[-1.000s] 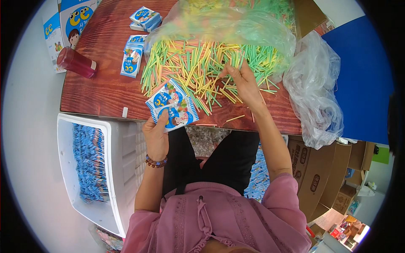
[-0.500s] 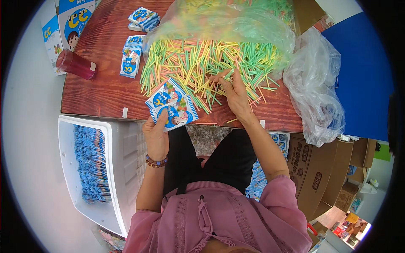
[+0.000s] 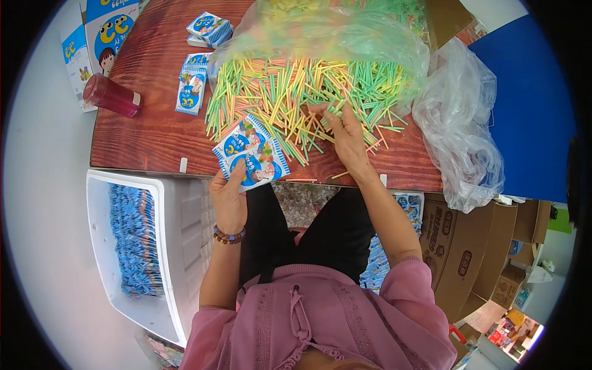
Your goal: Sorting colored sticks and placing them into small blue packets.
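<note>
Straws (image 3: 290, 92), thin and coloured green, yellow and orange, are spread in a loose heap across the middle of the wooden table (image 3: 148, 142), as seen from the head camera. Most are laid with their long axes running away from the table's near edge, though many are crossed at angles. The right hand (image 3: 345, 132) is placed on the near right part of this heap, so the straws lie directly under and ahead of its fingertips; this hand is far nearer to them than the other. Its fingers are curled and pinched onto a few straws at the tips, though how many are gripped cannot be told.

Left of the heap, at the table's near edge, a small blue and white packet (image 3: 251, 154) is held up by the left hand (image 3: 228, 197), with thumb and fingers closed on its lower corner. More such packets (image 3: 192, 89) are seen on the table beyond, left of the heap, beside a red cylinder (image 3: 111, 96). A clear plastic bag (image 3: 459, 123) is bunched at the table's right end. Below the table's left side, a white bin (image 3: 108, 246) is filled with rows of blue packets.
</note>
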The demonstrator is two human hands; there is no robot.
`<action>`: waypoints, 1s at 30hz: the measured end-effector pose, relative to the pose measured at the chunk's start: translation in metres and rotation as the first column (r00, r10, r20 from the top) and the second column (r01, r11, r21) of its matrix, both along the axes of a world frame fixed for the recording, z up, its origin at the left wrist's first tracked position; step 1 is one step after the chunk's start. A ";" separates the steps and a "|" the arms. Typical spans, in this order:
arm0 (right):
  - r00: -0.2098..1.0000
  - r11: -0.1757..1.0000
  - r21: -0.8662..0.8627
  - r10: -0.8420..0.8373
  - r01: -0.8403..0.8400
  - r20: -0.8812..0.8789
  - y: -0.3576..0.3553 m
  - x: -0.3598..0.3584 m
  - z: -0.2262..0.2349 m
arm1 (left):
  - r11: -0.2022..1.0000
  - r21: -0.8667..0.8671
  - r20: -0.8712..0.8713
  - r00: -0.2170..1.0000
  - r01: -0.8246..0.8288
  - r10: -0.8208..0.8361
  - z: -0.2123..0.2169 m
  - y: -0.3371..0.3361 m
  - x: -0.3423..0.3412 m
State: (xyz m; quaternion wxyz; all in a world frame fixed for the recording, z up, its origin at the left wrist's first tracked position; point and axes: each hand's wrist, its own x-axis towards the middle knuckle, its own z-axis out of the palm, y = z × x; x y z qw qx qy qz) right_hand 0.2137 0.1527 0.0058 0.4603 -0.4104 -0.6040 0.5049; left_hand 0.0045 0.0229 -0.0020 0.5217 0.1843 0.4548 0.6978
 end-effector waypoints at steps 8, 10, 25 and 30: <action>0.973 0.984 0.130 0.090 -0.120 0.212 -0.004 -0.001 -0.015 | 0.999 -0.017 0.046 0.998 -0.039 0.040 0.006 0.001 0.001; 0.898 0.936 0.292 0.054 -0.198 0.437 -0.004 -0.001 -0.014 | 0.999 -0.013 0.036 0.999 -0.034 0.034 0.005 0.001 0.000; 0.493 0.989 -0.058 0.017 -0.137 -0.870 -0.003 -0.018 0.035 | 0.993 0.066 0.258 0.960 0.095 -0.110 0.026 0.041 0.032; 0.480 0.998 0.023 0.049 -0.060 -0.876 -0.017 -0.029 0.049 | 0.980 0.099 0.334 0.922 0.174 -0.198 0.016 0.047 0.041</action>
